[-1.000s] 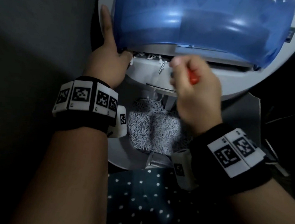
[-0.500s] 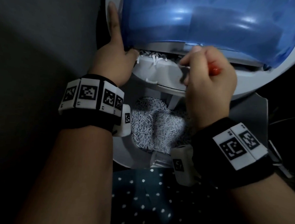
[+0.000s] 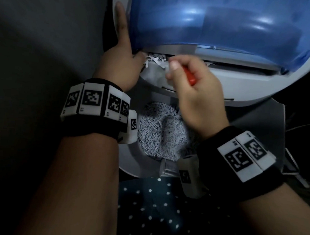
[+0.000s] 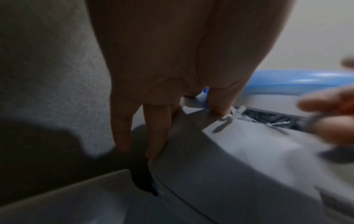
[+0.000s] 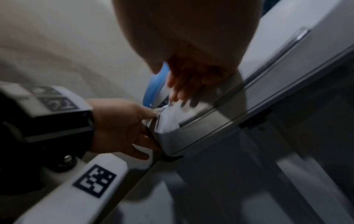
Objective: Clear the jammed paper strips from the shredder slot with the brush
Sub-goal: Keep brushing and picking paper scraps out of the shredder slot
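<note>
The shredder head [image 3: 232, 80] is grey with a blue translucent cover [image 3: 217, 22]. White paper strips [image 3: 156, 59] bunch at the left end of its slot, and a few strips [image 4: 237, 112] stick out there beside my thumb. My right hand [image 3: 196, 94] grips the red-handled brush [image 3: 190, 77] right at those strips; the bristles are hidden and blurred. My left hand [image 3: 117, 62] holds the head's left corner, with its straight fingers [image 4: 157, 133] along the side and the thumb on top. The right wrist view shows my left hand [image 5: 118, 125] at that corner.
Below the head stands the grey bin [image 3: 131, 160] holding a heap of shredded paper [image 3: 159, 131]. A grey wall [image 3: 47, 32] lies close on the left. Dark polka-dot fabric [image 3: 155, 206] is nearest to me. Thin cables [image 3: 299, 127] run at the right.
My right hand with the brush has swept left along the slot, towards my left thumb. The strips now bunch at the left end. My left hand has kept its place.
</note>
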`<state>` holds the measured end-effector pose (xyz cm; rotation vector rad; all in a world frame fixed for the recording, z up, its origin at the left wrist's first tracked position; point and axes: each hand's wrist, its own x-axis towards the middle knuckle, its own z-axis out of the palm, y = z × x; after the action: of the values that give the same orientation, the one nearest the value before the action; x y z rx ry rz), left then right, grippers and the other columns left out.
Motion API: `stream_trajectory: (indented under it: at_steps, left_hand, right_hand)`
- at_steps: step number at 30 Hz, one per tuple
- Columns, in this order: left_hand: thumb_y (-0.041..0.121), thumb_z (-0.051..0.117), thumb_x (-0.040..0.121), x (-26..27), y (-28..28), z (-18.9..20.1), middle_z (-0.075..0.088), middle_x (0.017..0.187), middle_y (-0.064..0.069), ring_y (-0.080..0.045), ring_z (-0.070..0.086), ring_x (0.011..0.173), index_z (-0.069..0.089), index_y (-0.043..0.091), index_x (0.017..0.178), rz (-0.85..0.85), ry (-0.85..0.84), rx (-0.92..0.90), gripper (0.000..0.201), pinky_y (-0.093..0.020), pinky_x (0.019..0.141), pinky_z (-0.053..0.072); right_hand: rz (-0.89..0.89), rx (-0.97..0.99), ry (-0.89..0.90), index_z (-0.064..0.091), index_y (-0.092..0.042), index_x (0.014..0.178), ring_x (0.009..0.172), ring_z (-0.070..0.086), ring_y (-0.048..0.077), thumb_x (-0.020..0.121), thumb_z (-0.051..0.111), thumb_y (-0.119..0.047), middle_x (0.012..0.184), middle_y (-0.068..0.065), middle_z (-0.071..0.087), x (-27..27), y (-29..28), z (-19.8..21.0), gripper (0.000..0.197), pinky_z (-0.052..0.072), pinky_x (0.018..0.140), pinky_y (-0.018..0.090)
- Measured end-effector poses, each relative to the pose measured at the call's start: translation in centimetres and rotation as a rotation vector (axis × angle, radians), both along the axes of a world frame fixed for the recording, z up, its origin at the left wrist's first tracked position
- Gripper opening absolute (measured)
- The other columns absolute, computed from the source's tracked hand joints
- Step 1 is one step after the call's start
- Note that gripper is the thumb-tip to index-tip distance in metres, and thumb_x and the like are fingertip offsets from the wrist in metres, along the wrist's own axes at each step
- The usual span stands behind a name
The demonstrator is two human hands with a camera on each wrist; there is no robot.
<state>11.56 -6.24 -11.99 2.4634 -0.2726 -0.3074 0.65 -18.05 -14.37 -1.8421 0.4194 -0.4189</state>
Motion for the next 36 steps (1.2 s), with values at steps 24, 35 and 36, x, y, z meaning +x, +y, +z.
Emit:
stream_trajectory:
  at_steps: [24, 35, 36]
  left_hand:
    - [0.026, 0.049, 0.102, 0.3, 0.4, -0.1, 0.056, 0.142, -0.006, -0.012, 0.060, 0.096, -0.021, 0.033, 0.154, -0.043, 0.022, -0.033, 0.088, -0.025, 0.090, 0.038]
    - [0.028, 0.048, 0.102, 0.1, 0.4, -0.1, 0.064, 0.130, -0.009, -0.019, 0.063, 0.089, -0.022, 0.034, 0.153, -0.031, 0.021, -0.028, 0.087, -0.031, 0.086, 0.045]
    - [0.027, 0.048, 0.102, 0.1, 0.4, 0.0, 0.064, 0.130, -0.009, -0.018, 0.062, 0.087, -0.022, 0.034, 0.153, -0.032, 0.022, -0.029, 0.088, -0.030, 0.086, 0.044]
  right_hand:
    - [0.023, -0.129, -0.213, 0.067, -0.014, 0.077, 0.064, 0.061, 0.012, 0.101, 0.052, -0.029, 0.062, -0.006, 0.060, 0.0, 0.7, 1.9, 0.032, 0.050, 0.065, 0.036]
    - [0.030, -0.123, -0.162, 0.068, -0.012, 0.077, 0.062, 0.059, 0.010, 0.101, 0.053, -0.029, 0.060, -0.004, 0.059, -0.3, 0.7, 2.0, 0.033, 0.047, 0.065, 0.033]
    - [0.012, -0.156, -0.109, 0.069, -0.012, 0.076, 0.062, 0.059, 0.011, 0.100, 0.053, -0.031, 0.059, -0.002, 0.060, -0.2, 0.7, 1.8, 0.034, 0.048, 0.066, 0.036]
